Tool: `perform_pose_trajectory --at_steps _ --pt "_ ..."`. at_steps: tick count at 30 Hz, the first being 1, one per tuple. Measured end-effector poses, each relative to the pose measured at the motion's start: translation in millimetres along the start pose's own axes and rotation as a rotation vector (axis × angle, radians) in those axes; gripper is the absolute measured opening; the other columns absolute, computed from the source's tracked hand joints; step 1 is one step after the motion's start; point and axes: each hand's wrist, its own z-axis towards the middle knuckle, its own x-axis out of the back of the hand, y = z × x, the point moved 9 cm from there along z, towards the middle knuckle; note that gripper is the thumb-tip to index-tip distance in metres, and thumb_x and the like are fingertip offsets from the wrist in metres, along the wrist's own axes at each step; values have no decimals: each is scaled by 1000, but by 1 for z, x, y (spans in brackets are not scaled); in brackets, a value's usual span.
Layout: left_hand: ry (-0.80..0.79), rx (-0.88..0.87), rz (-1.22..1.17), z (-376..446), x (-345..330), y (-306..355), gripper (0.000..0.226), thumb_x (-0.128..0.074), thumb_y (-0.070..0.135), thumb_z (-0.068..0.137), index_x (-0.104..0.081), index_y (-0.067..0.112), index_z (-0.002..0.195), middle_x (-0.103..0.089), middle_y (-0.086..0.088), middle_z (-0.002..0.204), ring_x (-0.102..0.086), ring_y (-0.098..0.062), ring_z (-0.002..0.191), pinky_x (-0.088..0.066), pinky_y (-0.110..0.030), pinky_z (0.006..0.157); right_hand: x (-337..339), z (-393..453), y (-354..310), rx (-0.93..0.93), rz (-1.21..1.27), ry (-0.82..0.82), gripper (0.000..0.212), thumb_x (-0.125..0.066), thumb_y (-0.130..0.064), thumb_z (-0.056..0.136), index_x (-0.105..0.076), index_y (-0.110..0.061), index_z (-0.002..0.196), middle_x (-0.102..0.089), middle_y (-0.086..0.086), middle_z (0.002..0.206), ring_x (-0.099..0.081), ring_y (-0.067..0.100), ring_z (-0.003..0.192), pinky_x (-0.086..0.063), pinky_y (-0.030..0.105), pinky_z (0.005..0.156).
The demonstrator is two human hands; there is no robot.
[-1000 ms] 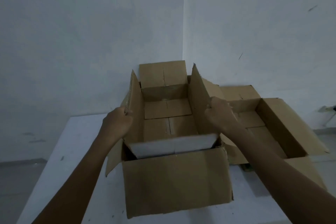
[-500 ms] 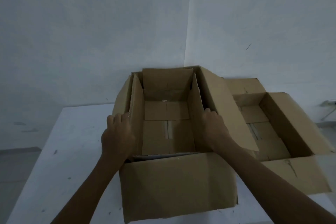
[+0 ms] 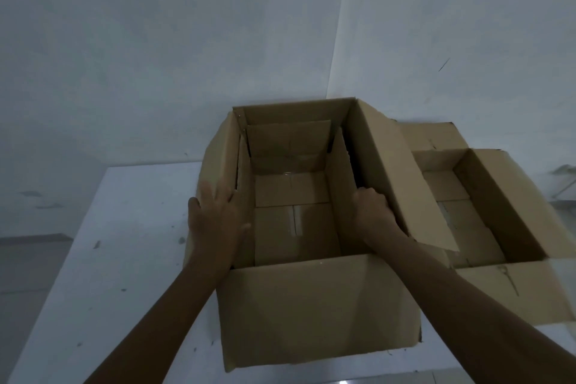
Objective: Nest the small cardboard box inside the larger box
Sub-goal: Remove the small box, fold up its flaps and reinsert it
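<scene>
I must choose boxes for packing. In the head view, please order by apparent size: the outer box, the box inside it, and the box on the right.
1. outer box
2. inside box and right box: unsure, the right one is partly hidden.

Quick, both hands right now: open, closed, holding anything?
Left hand: open, flat against the small box left wall.
Right hand: curled over its right wall, gripping it.

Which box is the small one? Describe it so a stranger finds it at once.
Start at the white table in the room's corner. Two open cardboard boxes stand there; take the larger box between the person's hands. The small cardboard box sits inside it, the only box enclosed by another's walls.
</scene>
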Motion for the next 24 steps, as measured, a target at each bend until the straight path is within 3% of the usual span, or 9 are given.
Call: perform_pose_trajectory --at_steps 4,8,10,13,17,21,24 --pt "-6 -27 -103 -2 10 -3 53 -76 51 73 -69 16 113 -57 -16 120 -51 -40 104 -50 -43 72 14 -12 -8 90 41 47 12 -47 -6 92 -57 -8 86 -63 11 89 -63 29 83 -57 41 66" --pt "38 2 -175 -24 43 11 55 -65 39 84 -57 26 136 -57 -14 132 -50 -37 119 -49 -48 89 51 -46 -13 333 -38 299 15 -42 -15 94 -45 -15 79 -43 0 64 -48 25 66 -39 33 53" --pt "96 8 -280 -46 71 33 54 -59 38 86 -53 29 140 -57 -8 136 -50 -31 124 -46 -45 94 69 -72 -4 447 -93 440 14 -46 -14 91 -52 -12 79 -54 4 67 -52 28 70 -37 33 53" --pt "179 -27 -366 -85 109 82 46 -56 38 87 -58 31 132 -63 2 125 -55 -23 112 -46 -38 81 80 -107 31 525 -74 563 19 -48 -17 90 -59 -10 76 -65 11 73 -59 30 76 -42 33 54" --pt "213 -43 -383 -138 145 162 40 -50 42 90 -58 32 128 -64 4 115 -54 -22 103 -45 -37 72 65 -141 98 527 -85 546 24 -41 -24 91 -60 -11 83 -67 10 80 -61 30 79 -53 38 62" --pt "201 -83 -444 -187 161 246 38 -56 40 85 -66 26 119 -69 -1 105 -58 -25 92 -48 -36 68 46 -178 182 495 -29 540 16 -50 -20 89 -62 -10 82 -68 11 76 -63 32 78 -48 36 59" --pt "123 -103 -476 -214 153 300 38 -51 40 85 -63 28 119 -66 3 104 -55 -21 94 -49 -35 70 26 -198 245 417 32 489 22 -47 -26 92 -63 -11 92 -68 10 85 -62 30 85 -46 34 63"
